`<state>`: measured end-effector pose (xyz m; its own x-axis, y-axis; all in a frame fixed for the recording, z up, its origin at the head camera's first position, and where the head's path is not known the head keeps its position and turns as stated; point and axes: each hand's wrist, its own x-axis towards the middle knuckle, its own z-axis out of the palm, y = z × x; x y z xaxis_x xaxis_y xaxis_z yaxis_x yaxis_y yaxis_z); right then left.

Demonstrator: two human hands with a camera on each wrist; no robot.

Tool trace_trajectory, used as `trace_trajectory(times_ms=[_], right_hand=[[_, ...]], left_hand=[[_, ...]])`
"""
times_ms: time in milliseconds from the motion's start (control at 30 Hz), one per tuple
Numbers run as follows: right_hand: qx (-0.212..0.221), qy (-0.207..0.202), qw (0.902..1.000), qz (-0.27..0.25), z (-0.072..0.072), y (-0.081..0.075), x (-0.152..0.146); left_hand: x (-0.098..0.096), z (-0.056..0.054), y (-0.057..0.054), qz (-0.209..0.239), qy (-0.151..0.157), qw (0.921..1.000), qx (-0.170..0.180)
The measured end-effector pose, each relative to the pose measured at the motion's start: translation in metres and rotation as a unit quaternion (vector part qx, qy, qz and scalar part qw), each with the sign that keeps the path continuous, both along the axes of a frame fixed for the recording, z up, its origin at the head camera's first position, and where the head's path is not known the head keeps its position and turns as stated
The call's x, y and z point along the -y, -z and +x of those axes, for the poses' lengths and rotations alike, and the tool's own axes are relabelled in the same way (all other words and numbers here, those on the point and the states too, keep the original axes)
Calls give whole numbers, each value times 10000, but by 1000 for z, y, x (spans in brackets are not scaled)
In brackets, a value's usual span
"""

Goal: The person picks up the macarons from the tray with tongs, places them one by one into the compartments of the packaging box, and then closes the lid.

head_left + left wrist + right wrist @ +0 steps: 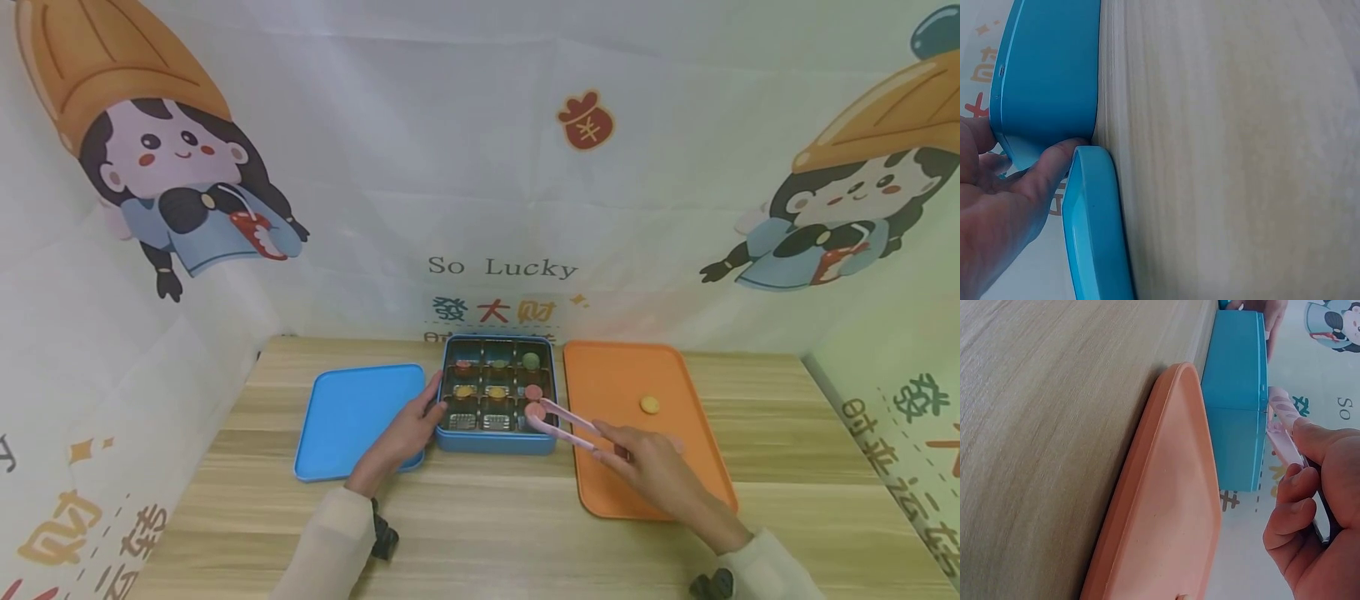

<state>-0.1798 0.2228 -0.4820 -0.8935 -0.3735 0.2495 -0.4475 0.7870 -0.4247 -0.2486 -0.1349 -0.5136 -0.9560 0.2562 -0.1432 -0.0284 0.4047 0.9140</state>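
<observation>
A blue tin box with a divided tray inside stands open at the table's back. My left hand rests against its left side, thumb low on the wall in the left wrist view. My right hand holds pink tongs, reaching over the box's front right. A round pink end or piece shows at the near tip; I cannot tell which. Just behind it is a pink round piece. Yellow pieces and a green piece sit in other compartments.
Left of the box lies a blue lid, its edge close under my left hand. An orange tray lies to the right, with a yellow round piece on it. Behind the wooden table hangs a printed cloth.
</observation>
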Motion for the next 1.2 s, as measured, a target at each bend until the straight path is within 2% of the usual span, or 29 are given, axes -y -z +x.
trace_trajectory(times_ms=[333, 567, 867, 967, 1200], right_hand=[[89, 11, 9999, -92, -1, -2, -1], [57, 305, 9989, -350, -1, 0, -5], [-499, 673, 9927, -863, -2, 8, -31], [-494, 830, 9918, -841, -1, 11, -44], [-600, 1176, 9904, -408, 4, 16, -70]], left_hand=[[2, -2, 1, 158, 76, 9998, 52], [1, 0, 1, -116, 56, 9998, -140], [0, -1, 1, -36, 52, 9999, -99], [1, -1, 1, -20, 57, 10000, -63], [2, 0, 2, -19, 86, 10000, -40]])
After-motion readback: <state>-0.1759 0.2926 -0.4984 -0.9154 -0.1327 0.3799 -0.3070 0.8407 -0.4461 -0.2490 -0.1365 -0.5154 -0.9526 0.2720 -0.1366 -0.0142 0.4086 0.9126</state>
